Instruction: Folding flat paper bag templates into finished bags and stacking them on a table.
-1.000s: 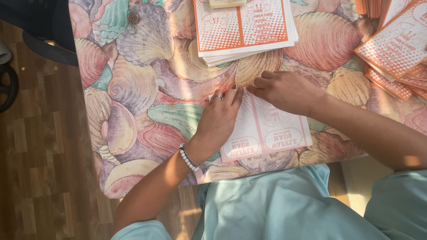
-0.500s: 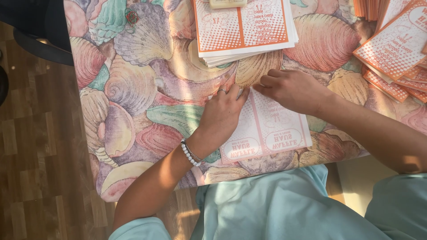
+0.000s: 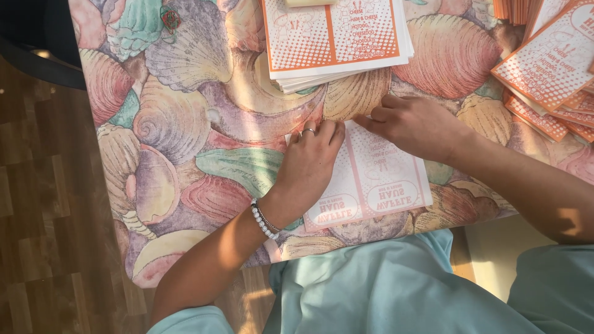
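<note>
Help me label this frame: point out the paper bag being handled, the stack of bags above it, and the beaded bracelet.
paper bag [image 3: 383,179], head view, printed face
stack of bags [image 3: 337,37], head view, top sheet
beaded bracelet [image 3: 262,224], head view, beads on left wrist

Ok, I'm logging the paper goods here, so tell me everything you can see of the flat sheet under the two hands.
The paper sheet is thin and white with pale orange dotted print, a centre line splitting it into two panels. It lies flat on the shell-patterned tablecloth, near the table's front edge, its print upside down to the camera. The left hand presses its left panel; the right hand pinches its top edge.
</note>
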